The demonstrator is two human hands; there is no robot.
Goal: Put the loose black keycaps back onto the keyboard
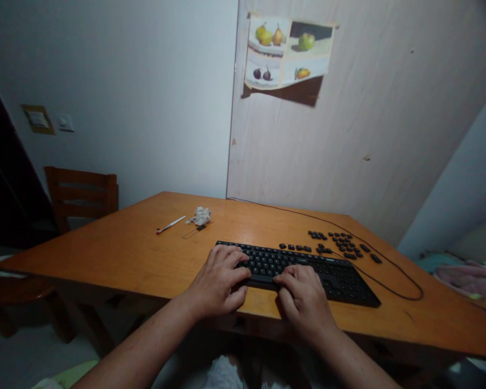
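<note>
One left hand [221, 276] sits fingers apart on the keyboard [267, 263], lower center; right hand [305, 294] is curled there too, can't tell if it's gripping. Keycaps [343, 247] center right.

We see a long, flat, black keyboard [265, 263] lying slantwise near the front edge of the brown wooden table [125, 259], its right section uncapped. We find small, black, loose keycaps [347, 249] grouped behind it.
</note>
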